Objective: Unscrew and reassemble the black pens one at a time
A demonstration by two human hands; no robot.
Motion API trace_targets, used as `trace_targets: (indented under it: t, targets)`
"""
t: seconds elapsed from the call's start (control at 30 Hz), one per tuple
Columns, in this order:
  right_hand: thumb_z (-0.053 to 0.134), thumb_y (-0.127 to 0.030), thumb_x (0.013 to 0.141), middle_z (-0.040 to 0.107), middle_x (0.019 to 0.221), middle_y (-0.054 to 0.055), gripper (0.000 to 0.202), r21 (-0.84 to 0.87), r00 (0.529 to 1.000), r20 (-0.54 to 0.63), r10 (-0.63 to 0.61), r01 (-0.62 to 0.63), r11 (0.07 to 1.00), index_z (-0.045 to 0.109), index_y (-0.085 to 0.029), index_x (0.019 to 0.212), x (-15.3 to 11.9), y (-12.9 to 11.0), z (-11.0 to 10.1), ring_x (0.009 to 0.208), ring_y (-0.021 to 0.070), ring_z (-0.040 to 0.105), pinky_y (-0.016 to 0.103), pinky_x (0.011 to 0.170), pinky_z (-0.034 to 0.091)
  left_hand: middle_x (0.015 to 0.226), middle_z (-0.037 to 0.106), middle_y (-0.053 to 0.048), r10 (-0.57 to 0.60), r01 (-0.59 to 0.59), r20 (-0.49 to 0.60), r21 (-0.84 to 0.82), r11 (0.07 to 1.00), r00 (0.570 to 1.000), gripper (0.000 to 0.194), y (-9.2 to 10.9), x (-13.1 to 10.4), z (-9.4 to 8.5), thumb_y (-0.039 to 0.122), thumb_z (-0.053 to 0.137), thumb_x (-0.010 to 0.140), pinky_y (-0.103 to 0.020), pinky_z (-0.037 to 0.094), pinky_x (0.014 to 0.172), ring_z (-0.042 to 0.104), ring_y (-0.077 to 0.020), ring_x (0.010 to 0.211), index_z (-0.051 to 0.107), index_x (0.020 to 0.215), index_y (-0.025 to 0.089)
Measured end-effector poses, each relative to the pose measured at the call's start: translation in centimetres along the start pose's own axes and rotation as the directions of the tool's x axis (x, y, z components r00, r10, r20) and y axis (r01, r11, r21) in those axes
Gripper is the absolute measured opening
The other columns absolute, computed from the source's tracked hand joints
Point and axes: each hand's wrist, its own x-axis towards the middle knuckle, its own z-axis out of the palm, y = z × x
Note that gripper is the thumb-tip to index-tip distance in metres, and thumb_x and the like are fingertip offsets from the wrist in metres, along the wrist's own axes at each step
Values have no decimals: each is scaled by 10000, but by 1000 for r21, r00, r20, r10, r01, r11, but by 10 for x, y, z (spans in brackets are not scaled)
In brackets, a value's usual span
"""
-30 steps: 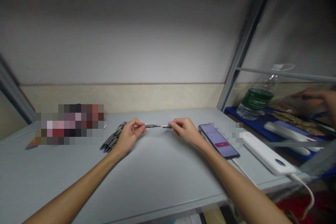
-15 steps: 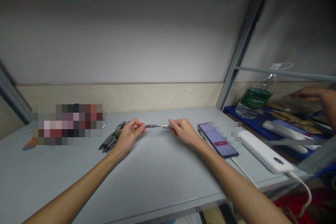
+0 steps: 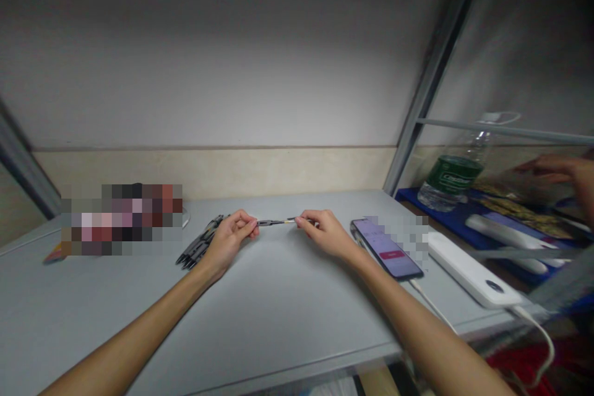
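While a phone (image 3: 388, 247) rests to the right and dark pens (image 3: 195, 247) to the left, my left hand (image 3: 228, 237) pinches one end of a slim pen (image 3: 273, 223) over the grey desk (image 3: 278, 309), my right hand (image 3: 325, 232) clamped on the other; beyond stands the wall (image 3: 278, 105).

Dim overall, brightest midway across the far wall (image 3: 278, 99), darkening upward and toward far right; smeared at right, stretched toward the edges, pixelated at left and beside the lit phone screen (image 3: 386, 246)
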Motion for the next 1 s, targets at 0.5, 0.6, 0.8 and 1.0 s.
trace_targets:
  t: [0.5,0.6,0.8,1.0]
  targets:
    - [466,-495,843,364,472,-43,424,377,958,244,154,-240,895,529,-165,584,0,4,-1,438,93,334,232,463,296,676,610,-31,318,-331,139,636,697,938,177,15,-10,0,308,540,812,-274,348,611,493,-169,619,682,789,204]
    - [478,-514,828,289,474,-64,428,583,906,375,199,-397,709,456,-179,562,1,6,-2,412,82,286,228,430,301,789,649,-63,472,-466,182,648,603,863,181,26,-16,7,272,530,819,-299,374,725,528,-205,750,693,870,213]
    - [523,-491,818,400,491,-44,382,484,971,165,174,-234,843,595,-139,686,2,2,-9,438,83,369,216,440,300,586,557,-8,207,-271,175,600,753,963,360,18,-12,6,389,399,887,-255,344,585,481,-150,566,654,733,186]
    - [523,-474,829,462,517,-22,394,336,983,145,109,-152,929,625,-121,685,2,3,-8,482,86,403,216,476,307,503,430,37,7,-115,185,581,806,983,416,5,-6,1,456,350,891,-228,254,480,368,-115,478,610,773,153]
